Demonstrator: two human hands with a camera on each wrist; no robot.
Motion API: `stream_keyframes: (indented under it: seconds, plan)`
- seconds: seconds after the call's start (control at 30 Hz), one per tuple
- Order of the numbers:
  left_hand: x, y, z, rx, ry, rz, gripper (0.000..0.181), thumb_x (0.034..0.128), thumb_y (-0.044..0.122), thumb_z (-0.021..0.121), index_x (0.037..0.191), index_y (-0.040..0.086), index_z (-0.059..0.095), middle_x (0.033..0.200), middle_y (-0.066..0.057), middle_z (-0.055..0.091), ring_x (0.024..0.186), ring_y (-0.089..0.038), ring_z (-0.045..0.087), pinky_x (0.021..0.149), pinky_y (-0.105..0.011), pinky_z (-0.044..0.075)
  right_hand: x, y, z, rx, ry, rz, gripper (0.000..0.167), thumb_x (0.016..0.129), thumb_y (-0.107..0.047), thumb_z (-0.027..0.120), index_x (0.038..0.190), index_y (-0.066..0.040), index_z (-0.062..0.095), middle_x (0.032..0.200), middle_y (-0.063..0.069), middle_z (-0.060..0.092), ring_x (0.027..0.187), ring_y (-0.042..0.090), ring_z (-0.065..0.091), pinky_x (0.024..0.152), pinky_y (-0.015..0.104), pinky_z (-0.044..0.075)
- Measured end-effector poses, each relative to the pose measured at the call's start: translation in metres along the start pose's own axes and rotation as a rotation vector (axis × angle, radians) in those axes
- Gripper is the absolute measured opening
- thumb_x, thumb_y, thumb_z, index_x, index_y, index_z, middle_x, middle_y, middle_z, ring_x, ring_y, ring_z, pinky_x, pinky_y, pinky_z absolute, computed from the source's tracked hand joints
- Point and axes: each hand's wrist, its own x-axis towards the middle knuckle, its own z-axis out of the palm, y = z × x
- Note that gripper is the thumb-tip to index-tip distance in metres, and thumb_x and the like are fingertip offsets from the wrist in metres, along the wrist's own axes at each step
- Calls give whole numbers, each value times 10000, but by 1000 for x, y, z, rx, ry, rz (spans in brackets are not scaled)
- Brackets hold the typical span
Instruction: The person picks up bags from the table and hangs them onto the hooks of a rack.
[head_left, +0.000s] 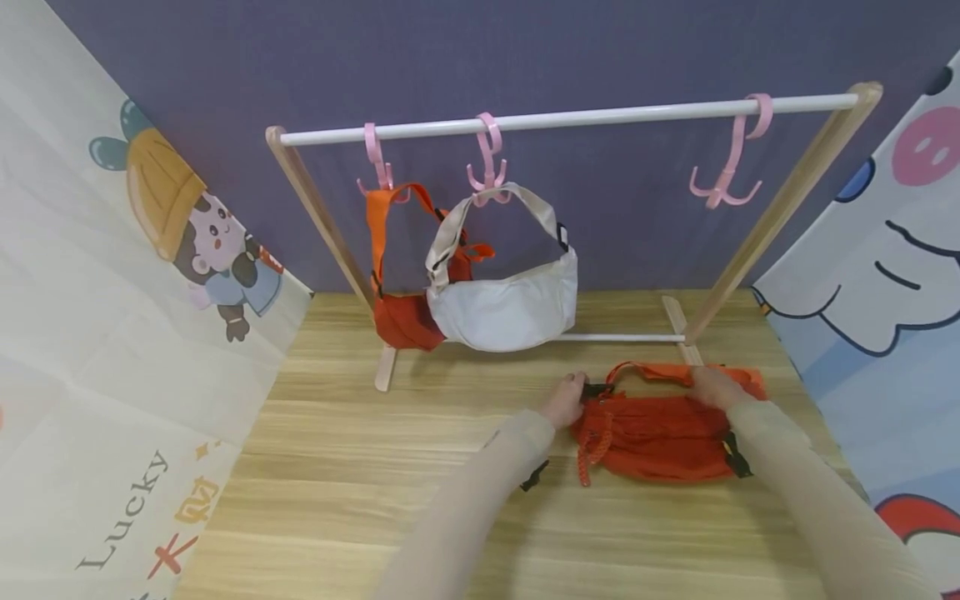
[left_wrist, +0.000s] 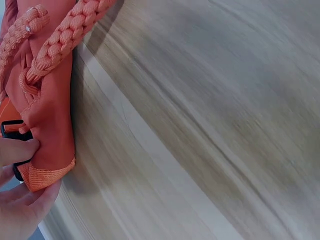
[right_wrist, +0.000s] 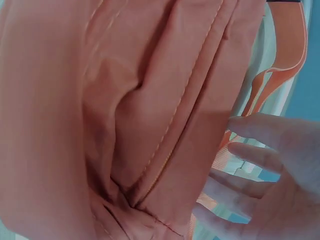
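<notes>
Orange-red waist bag (head_left: 405,323) hangs by its strap from the left pink hook (head_left: 378,162), then a white waist bag (head_left: 502,315) from the middle pink hook (head_left: 488,162), so two look done. Farther right, your left hand (head_left: 566,400) pinches the left end of a red corded bag (head_left: 660,433), thumb over, fingers under; it lies on the wood-grain surface (head_left: 337,467), not hung, apparently the one left. Your right hand (head_left: 712,387), fingers spread, nearly straight, touches its back edge; above, the right pink hook (head_left: 727,175) bears nothing.
</notes>
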Motion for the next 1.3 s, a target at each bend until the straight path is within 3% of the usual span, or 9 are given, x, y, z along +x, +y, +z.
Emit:
stream_keyframes:
  seconds: [0.27, 0.43, 0.53, 0.77, 0.83, 0.97, 1.07, 1.17, 1.3]
  plan:
    - [-7, -33, 11, -20, -30, 33, 570, 619, 40, 693, 1101, 162, 415, 900, -8, 496, 741, -116, 541, 646, -201, 445, -7, -19, 1, -38, -7, -13, 152, 754, -57, 616, 786, 35, 499, 693, 114, 522, 615, 227, 481, 545, 363, 408]
    - [-22, -27, -25, -26, -98, 31, 502, 686, -1, 659, 1115, 115, 426, 917, -44, 508, 752, -151, 547, 650, -238, 454, -15, -40, 0, -120, -36, -38, 201, 782, -35, 592, 909, 112, 542, 825, 221, 582, 742, 308, 553, 637, 417, 449]
    - [-27, -37, -26, -19, -107, 61, 472, 704, -4, 645, 1109, 88, 421, 941, -68, 516, 782, -189, 557, 666, -272, 462, -18, -49, 0, -124, -46, -45, 230, 790, -33, 578, 951, 126, 539, 855, 235, 582, 767, 327, 559, 659, 427, 454]
    - [-23, -88, 23, -43, -69, 110, 581, 677, 41, 662, 1149, 238, 387, 961, 35, 495, 793, -91, 541, 666, -198, 447, -19, -54, 8, -94, -29, -122, 231, 754, -14, 600, 924, 136, 557, 872, 245, 581, 806, 372, 569, 693, 450, 460]
    - [-33, -65, -10, -35, -74, 108, 524, 687, 13, 639, 1126, 182, 408, 963, -1, 511, 797, -125, 553, 672, -221, 455, -17, -52, 11, -93, -32, -138, 235, 751, -2, 606, 932, 141, 562, 883, 252, 583, 820, 378, 570, 699, 452, 463]
    - [-55, 2, -113, -30, -134, 71, 412, 730, -52, 583, 1088, 92, 438, 971, -77, 543, 832, -198, 576, 717, -256, 464, -15, -51, 16, -99, -30, -170, 229, 749, 5, 618, 932, 135, 574, 889, 247, 587, 826, 372, 572, 699, 447, 465]
    - [-58, -1, -123, -31, -150, 87, 418, 739, -42, 591, 1093, 105, 426, 964, -78, 553, 818, -206, 583, 712, -262, 466, -15, -54, 18, -98, -9, -201, 216, 743, 8, 621, 917, 131, 582, 880, 241, 589, 819, 367, 571, 699, 444, 464]
    - [-54, -20, -107, -62, -196, 72, 431, 728, -25, 618, 1087, 116, 425, 957, -69, 562, 808, -207, 586, 699, -266, 471, -15, -57, 20, -96, 19, -238, 201, 733, 14, 622, 896, 126, 587, 857, 231, 593, 798, 358, 573, 684, 439, 465]
    - [-58, 4, -148, -92, -307, -30, 401, 741, -25, 632, 1092, 67, 462, 1009, -108, 574, 882, -237, 583, 751, -301, 473, -15, -61, 20, -96, 43, -267, 175, 733, 16, 622, 879, 109, 597, 838, 204, 609, 776, 327, 584, 668, 421, 471]
